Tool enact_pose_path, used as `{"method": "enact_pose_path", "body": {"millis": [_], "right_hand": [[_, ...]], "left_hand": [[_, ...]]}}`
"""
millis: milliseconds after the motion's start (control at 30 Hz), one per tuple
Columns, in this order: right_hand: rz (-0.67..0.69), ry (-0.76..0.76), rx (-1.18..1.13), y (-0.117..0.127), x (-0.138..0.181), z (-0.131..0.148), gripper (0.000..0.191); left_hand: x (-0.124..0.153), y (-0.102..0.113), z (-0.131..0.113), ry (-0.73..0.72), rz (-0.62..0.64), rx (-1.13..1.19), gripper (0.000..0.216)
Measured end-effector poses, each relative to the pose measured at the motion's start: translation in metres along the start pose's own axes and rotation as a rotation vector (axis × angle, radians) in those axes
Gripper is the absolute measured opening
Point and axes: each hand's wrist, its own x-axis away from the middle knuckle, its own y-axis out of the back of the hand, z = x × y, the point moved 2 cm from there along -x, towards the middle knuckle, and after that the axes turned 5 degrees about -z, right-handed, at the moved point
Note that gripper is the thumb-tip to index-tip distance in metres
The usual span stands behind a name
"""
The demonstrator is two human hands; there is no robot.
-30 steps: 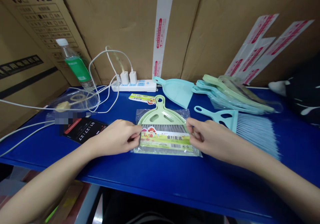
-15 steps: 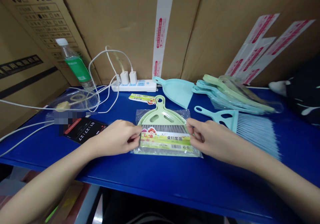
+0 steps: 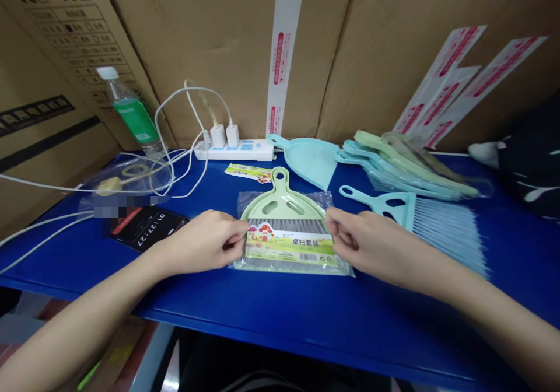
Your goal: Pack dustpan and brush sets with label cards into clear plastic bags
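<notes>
A green dustpan-and-brush set in a clear plastic bag [image 3: 286, 223] lies flat on the blue table [image 3: 280, 316], with a yellow-green label card across its front. My left hand [image 3: 205, 241] pinches the bag's left edge at the label. My right hand [image 3: 365, 241] pinches the right edge at the same height. Both hands have fingers curled closed on the bag.
A loose blue brush [image 3: 433, 220] lies right of the bag; a blue dustpan [image 3: 312, 158] and several stacked dustpans [image 3: 406, 161] sit behind. A spare label [image 3: 249, 172], power strip [image 3: 236, 149], water bottle [image 3: 131, 115], cables and a phone [image 3: 146, 227] are at left. Cardboard boxes [image 3: 219, 42] wall the back.
The label card has slid up slightly inside the bag. My hands stay at the bag's two edges.
</notes>
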Motion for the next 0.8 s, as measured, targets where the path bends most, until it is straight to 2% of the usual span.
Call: {"method": "enact_pose_path", "body": {"millis": [233, 500, 667, 800], "right_hand": [[0.005, -0.042, -0.009, -0.0005, -0.0014, -0.0005, 0.022], [-0.037, -0.047, 0.064, -0.0016, -0.0028, -0.0036, 0.014], [-0.060, -0.088, 0.105, -0.0015, -0.0036, -0.0048, 0.013], [-0.103, -0.064, 0.100, -0.0018, -0.0038, -0.0061, 0.010]], "left_hand": [[0.0002, -0.0001, -0.0014, -0.014, 0.004, -0.009, 0.024], [0.0012, -0.0001, -0.0050, -0.057, 0.072, 0.000, 0.025], [0.0005, 0.0007, -0.0084, -0.093, 0.103, 0.067, 0.027], [0.0005, 0.0004, -0.0095, -0.104, 0.122, 0.121, 0.029]]}}
